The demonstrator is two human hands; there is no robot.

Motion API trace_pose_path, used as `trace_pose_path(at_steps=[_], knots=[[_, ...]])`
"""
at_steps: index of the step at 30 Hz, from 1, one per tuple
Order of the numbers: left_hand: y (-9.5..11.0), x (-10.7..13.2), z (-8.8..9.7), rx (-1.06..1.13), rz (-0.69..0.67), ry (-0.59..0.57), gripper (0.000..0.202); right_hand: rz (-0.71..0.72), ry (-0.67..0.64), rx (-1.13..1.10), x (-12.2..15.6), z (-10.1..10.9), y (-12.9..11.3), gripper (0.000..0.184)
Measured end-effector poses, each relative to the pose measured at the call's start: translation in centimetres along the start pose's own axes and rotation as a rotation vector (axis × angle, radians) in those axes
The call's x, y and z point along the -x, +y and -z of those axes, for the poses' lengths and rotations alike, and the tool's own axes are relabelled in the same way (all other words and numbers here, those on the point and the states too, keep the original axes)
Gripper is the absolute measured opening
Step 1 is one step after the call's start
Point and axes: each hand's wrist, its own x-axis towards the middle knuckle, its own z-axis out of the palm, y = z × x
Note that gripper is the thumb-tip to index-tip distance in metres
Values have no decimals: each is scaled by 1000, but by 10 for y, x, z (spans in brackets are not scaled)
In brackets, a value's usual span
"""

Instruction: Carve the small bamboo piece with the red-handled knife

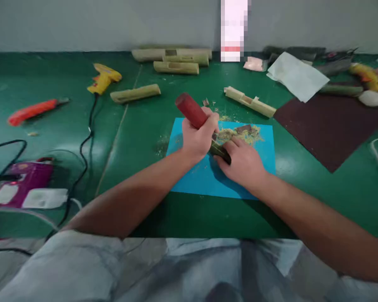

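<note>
My left hand (198, 136) is wrapped round the thick red handle (189, 108) of a tool, which tilts up to the left. The tool's working end is hidden by my fingers and the shavings. Under it, a short dark green bamboo piece (219, 150) rests on a blue sheet (192, 180). My right hand (244, 161) grips this bamboo from the right, thumb on the near side and fingers over the top. Pale shavings (255, 133) and a small brown sandpaper-like scrap (244, 128) lie just beyond my fingers.
Cut bamboo tubes (176, 68) lie at the back, with a notched one (249, 101) nearer. To the left are a yellow heat-gun-like tool (103, 79), a red-handled tool (34, 112) and a purple power strip (34, 180) with cords. Right, white paper (296, 77) overlaps a brown sheet (327, 130).
</note>
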Motion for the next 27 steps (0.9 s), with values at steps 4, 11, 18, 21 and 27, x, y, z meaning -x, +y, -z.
trace_pose_path(at_steps=[4,11,18,21,27], knots=[[-6,4,3,-8,-53,-76,49,29,33,-16,0,-3,1,20],[-5,7,9,-39,-131,-128,52,67,77,-49,1,-4,3,19],[4,7,8,-132,-145,-205,47,79,122,-127,1,-10,6,27],[7,7,7,-124,-73,-171,48,60,125,-188,0,-10,6,30],[9,3,4,-26,65,-13,46,67,137,-160,2,-10,5,27]])
